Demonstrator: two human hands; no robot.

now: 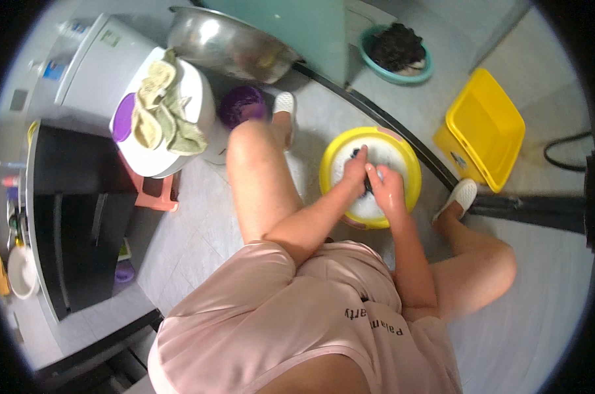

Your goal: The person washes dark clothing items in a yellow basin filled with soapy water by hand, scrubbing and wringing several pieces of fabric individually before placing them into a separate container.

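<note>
A round yellow basin (412,197) stands on the floor between my feet, filled with white suds. Over the suds, my left hand (357,170) and my right hand (388,189) are close together, both gripping a small dark wet cloth (368,184). Part of the cloth shows between the hands, and another dark bit sticks up by the left fingertips. How much of it lies under the foam is hidden.
A yellow tub (489,133) and a teal basin (401,79) of dark cloth are at the right. Upper left are a steel basin (218,39), a purple bucket (243,106) and light cloths (164,113) on a white lid. A black floor track (401,118) runs past the basin.
</note>
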